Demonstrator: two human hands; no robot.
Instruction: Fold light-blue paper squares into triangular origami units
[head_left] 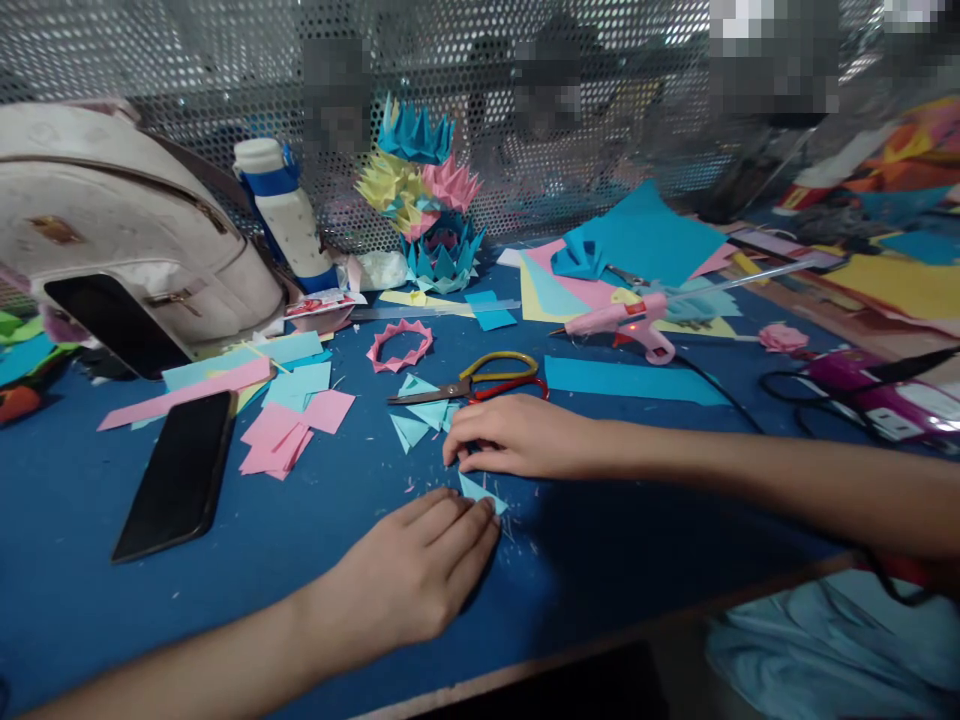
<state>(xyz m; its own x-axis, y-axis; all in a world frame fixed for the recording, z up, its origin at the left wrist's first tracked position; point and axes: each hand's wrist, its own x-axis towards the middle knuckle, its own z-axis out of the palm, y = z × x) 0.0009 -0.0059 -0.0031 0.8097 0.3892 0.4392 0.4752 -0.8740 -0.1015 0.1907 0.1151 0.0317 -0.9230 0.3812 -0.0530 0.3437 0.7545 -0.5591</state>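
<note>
Left hand [412, 565]: nearest item; palm down, open rather than clenched, fingers together and slightly bent, their tips over the lower right end of the paper triangle. Thumb and underside hidden.

Paper triangle [478, 492]: one, pale blue, flat on the blue tabletop [300, 590], between the two hands. Lies ahead and to the right of the left hand's palm, on the near side of the right hand. Long axis slanting, from the right hand's fingertips at the far left end to the left hand's fingertips at the near right end. The left hand is the nearer, covering part of it.

Right hand [517, 435]: just beyond, reaching in from the right; fingers curled downward at the triangle's far end. Whether they pinch its tip or merely rest beside it, cannot tell.

Folded pale blue pieces [409, 431]: several, past the right hand's fingers, some partly under the scissors.

Scissors [463, 388]: one pair, yellow and red handles, blades pointing left.

Blue strip [634, 380]: lying flat, right of the scissors.

Pink zigzag ring [373, 352]: beyond the blades.

Glue gun [619, 318]: pink, nozzle leftward.

Pointed paper rings [416, 135]: stacked, blue, yellow and pink, by the mesh panel [247, 60].
</note>
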